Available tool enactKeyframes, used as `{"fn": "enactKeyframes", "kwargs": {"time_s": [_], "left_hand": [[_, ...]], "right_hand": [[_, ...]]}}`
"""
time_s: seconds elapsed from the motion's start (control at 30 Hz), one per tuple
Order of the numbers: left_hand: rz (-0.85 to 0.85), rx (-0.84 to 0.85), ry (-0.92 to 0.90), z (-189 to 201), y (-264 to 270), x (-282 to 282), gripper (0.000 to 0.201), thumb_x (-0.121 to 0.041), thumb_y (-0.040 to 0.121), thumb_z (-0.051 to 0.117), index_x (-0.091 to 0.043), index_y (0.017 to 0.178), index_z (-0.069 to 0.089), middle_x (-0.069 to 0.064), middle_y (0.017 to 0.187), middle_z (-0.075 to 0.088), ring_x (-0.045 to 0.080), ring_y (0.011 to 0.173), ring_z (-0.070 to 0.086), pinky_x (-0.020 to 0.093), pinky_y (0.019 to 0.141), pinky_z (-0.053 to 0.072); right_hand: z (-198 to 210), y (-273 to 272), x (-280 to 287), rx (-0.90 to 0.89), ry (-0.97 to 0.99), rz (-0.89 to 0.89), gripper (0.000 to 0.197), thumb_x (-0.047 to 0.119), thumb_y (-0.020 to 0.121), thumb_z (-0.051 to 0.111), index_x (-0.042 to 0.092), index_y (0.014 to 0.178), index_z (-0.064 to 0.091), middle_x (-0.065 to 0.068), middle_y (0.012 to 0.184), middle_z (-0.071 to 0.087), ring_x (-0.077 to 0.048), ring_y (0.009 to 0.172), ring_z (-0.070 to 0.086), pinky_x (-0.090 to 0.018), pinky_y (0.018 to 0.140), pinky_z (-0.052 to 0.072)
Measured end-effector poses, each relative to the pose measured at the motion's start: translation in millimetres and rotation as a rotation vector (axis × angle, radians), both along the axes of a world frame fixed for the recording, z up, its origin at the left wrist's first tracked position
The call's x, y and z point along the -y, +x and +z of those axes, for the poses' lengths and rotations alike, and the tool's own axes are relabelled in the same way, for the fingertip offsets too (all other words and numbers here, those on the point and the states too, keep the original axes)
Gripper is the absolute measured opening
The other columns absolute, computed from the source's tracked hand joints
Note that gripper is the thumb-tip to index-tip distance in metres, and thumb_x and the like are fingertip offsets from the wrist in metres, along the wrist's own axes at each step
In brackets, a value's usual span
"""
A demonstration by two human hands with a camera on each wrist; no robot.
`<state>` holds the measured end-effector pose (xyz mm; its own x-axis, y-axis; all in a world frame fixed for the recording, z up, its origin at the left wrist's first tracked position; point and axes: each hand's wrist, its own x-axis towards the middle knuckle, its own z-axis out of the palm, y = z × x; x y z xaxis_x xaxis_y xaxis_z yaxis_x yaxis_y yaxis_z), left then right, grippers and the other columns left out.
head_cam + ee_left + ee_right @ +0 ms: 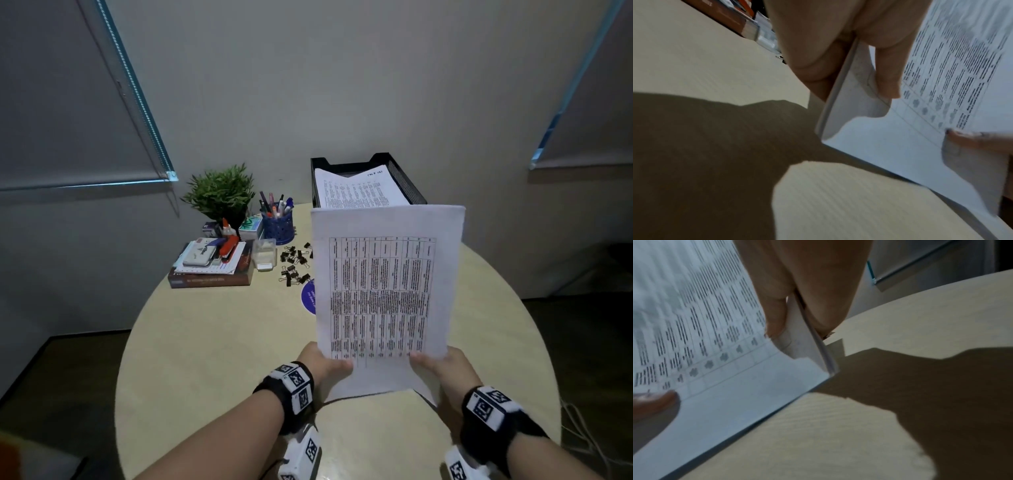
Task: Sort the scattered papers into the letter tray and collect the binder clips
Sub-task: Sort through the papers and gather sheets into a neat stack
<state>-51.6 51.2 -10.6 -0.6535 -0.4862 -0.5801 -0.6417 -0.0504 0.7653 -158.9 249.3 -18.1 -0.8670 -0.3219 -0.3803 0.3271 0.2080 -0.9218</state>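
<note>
I hold a thin stack of printed papers upright over the round table, its bottom edge near the tabletop. My left hand pinches the lower left edge, thumb on the printed face. My right hand pinches the lower right edge the same way. Behind the stack stands the black mesh letter tray with printed sheets lying in it. Several black binder clips lie scattered on the table left of the papers.
At the table's far left are a potted plant, a blue pen cup, a clear plastic box and a pile of books with a stapler. A blue round sticker peeks from behind the papers. The beige table curves away at both sides.
</note>
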Motion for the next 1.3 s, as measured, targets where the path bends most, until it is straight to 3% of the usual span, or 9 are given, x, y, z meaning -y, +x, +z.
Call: {"fn": "enactKeyframes", "kwargs": {"time_s": [0.13,0.27,0.4,0.6,0.7,0.83,1.0,1.17,1.3], "left_hand": [[-0.227,0.101,-0.050,-11.3,6.8,0.3,0.049,-0.038,0.062,0.079,-0.018,0.105,0.064,-0.003,0.099,0.071,0.016,0.091,0.067,0.031,0.089,0.053],[-0.402,0.252,-0.063,-29.8,15.4,-1.5,0.085,-0.057,0.043,0.076,-0.021,0.119,0.059,-0.004,0.111,0.067,0.015,0.099,0.063,0.032,0.094,0.050],[-0.524,0.282,0.051,-29.4,25.5,-3.9,0.063,-0.035,0.071,0.077,-0.016,0.127,0.055,0.006,0.122,0.063,0.024,0.107,0.062,0.032,0.088,0.051],[-0.616,0.255,0.502,-9.2,37.2,3.1,0.037,0.005,0.092,0.047,-0.022,0.113,0.060,0.007,0.100,0.071,0.018,0.073,0.072,0.029,0.066,0.060],[-0.570,0.208,0.471,-2.7,31.7,8.8,0.040,0.008,0.094,0.039,-0.019,0.119,0.055,0.005,0.090,0.073,0.014,0.069,0.073,0.023,0.058,0.059],[-0.555,0.156,0.476,7.5,22.5,7.6,0.039,0.008,0.094,0.039,-0.014,0.125,0.048,0.002,0.077,0.074,0.010,0.065,0.072,0.017,0.056,0.057],[-0.500,0.113,0.564,12.2,19.7,-1.6,0.034,0.008,0.093,0.042,-0.015,0.116,0.051,0.004,0.078,0.074,0.010,0.063,0.071,0.017,0.056,0.057],[-0.519,0.075,0.594,8.6,22.0,-16.1,0.038,0.007,0.093,0.044,-0.019,0.121,0.048,0.000,0.081,0.074,0.008,0.065,0.071,0.018,0.059,0.057],[-0.463,0.061,0.539,6.3,12.2,-19.5,0.043,0.009,0.094,0.040,-0.019,0.126,0.043,0.001,0.090,0.072,0.009,0.062,0.070,0.018,0.057,0.057]], "right_hand": [[-14.4,-0.1,-18.8,0.138,0.003,0.103,0.021,-0.008,0.084,0.062,-0.008,0.104,0.064,-0.019,0.095,0.073,-0.035,0.089,0.070,-0.039,0.080,0.054],[-26.7,4.8,-37.0,0.298,-0.001,0.195,0.035,-0.015,0.070,0.070,-0.011,0.103,0.064,-0.021,0.096,0.072,-0.033,0.085,0.071,-0.035,0.069,0.056],[-34.6,5.3,-46.1,0.404,0.024,0.262,0.032,-0.019,0.073,0.065,-0.010,0.104,0.065,-0.020,0.098,0.072,-0.029,0.084,0.072,-0.030,0.064,0.055],[-17.6,-22.6,-41.4,0.462,0.034,0.348,0.055,-0.009,0.056,0.081,-0.012,0.107,0.063,-0.024,0.102,0.070,-0.033,0.084,0.071,-0.033,0.064,0.057],[-0.7,-45.6,-37.7,0.481,0.011,0.395,0.033,-0.017,0.078,0.061,-0.008,0.110,0.062,-0.022,0.104,0.070,-0.032,0.087,0.070,-0.036,0.066,0.058],[17.2,-67.5,-40.2,0.576,-0.048,0.477,0.059,-0.010,0.057,0.080,-0.007,0.113,0.062,-0.026,0.115,0.065,-0.041,0.103,0.064,-0.046,0.080,0.056],[24.2,-82.3,-45.9,0.649,-0.095,0.547,0.037,-0.019,0.079,0.054,-0.009,0.114,0.060,-0.027,0.115,0.064,-0.039,0.097,0.067,-0.045,0.073,0.059],[10.7,-85.9,-59.0,0.688,-0.113,0.607,0.078,-0.009,0.048,0.088,-0.010,0.120,0.058,-0.028,0.123,0.060,-0.042,0.109,0.061,-0.045,0.084,0.055],[6.6,-95.3,-58.3,0.676,-0.156,0.599,0.083,-0.006,0.046,0.090,-0.009,0.122,0.056,-0.028,0.124,0.059,-0.041,0.110,0.061,-0.046,0.085,0.055]]}}
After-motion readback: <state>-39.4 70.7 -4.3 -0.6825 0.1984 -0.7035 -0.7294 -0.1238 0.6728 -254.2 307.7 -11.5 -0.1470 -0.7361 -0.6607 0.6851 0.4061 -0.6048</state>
